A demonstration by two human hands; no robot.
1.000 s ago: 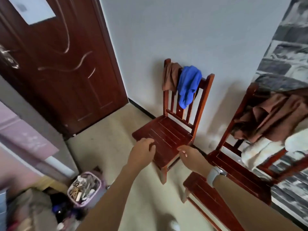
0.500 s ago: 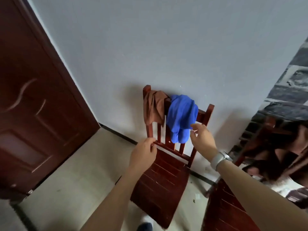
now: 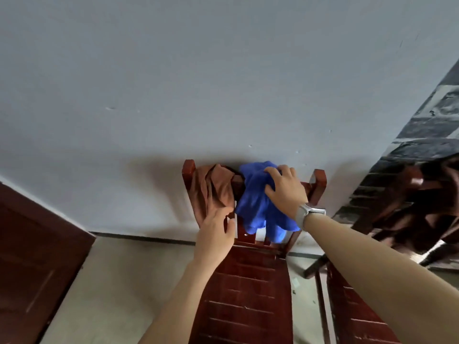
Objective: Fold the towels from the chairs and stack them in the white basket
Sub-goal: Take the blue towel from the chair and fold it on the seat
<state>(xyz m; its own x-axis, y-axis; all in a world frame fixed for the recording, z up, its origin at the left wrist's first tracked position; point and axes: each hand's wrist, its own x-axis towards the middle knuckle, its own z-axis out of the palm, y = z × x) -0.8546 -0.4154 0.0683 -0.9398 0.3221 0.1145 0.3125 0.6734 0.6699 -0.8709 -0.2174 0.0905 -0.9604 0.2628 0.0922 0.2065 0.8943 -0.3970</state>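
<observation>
Dark wooden door [image 3: 32, 256] beside grey wall [image 3: 198, 83].

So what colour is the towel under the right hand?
Bright blue towel, plain, no pattern; seen in the head view.

Two towels [image 3: 258, 202] on chair [image 3: 248, 294] back — wall [image 3: 223, 83] behind
</observation>
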